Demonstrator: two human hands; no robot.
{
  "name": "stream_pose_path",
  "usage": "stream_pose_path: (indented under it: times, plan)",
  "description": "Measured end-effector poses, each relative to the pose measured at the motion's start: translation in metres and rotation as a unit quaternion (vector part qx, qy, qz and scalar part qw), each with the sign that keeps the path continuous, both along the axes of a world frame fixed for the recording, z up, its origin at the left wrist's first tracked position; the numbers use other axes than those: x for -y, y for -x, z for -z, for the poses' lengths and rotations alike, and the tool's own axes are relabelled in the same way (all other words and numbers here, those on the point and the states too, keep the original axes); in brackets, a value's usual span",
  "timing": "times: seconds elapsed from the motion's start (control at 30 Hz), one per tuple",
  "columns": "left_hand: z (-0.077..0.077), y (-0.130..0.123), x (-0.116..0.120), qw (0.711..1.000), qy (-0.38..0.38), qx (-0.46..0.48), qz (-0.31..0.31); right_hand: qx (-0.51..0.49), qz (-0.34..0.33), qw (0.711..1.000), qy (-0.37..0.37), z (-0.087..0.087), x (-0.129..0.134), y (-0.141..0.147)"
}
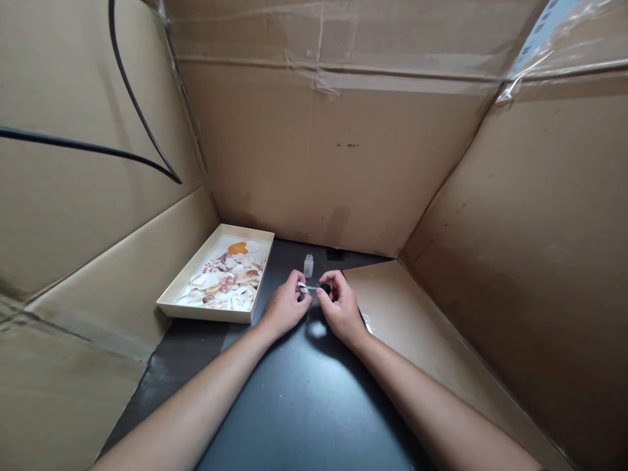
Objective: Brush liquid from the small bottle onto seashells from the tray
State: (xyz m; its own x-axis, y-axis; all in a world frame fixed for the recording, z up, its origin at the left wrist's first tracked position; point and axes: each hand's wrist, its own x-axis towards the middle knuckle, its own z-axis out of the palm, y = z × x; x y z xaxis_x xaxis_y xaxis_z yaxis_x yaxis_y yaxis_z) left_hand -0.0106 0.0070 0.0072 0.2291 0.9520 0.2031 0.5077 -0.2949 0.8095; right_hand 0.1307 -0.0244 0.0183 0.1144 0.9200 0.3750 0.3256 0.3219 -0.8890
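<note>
My right hand (339, 306) pinches a black brush cap (324, 288) with a thin pale stem pointing left. Close beside it, my left hand (288, 302) is closed on a small white piece (303, 286), partly hidden by the fingers and too small to name for sure. The stem's end reaches that white piece and seems to touch it. Just beyond both hands, a small translucent bottle (309, 267) stands upright without a cap on the dark table (289, 399).
A shallow cream tray (209, 314) of assorted seashells (230, 278) stands left of my hands. Cardboard walls (314, 150) enclose the table at the back and both sides. A cardboard flap (417, 314) lies at right. A black cable (122, 155) hangs at upper left.
</note>
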Motion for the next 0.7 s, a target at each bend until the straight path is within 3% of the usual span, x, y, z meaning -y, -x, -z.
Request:
stream_pose_path:
  times: [0.1,0.27,0.7]
  plan:
    - [0.0007,0.0004,-0.0013,0.999,-0.023,0.026,-0.006,-0.004,0.021,1.0,0.001,0.002,-0.0021,-0.0005]
    - [0.0048,0.0013,-0.0042,0.997,-0.008,0.07,0.025,-0.001,0.003,1.0,0.007,0.0032,-0.0034,-0.0002]
    - [0.0077,0.0011,-0.0058,0.995,0.004,0.092,0.033,-0.004,0.001,1.0,0.0,0.0019,-0.0026,-0.0003]
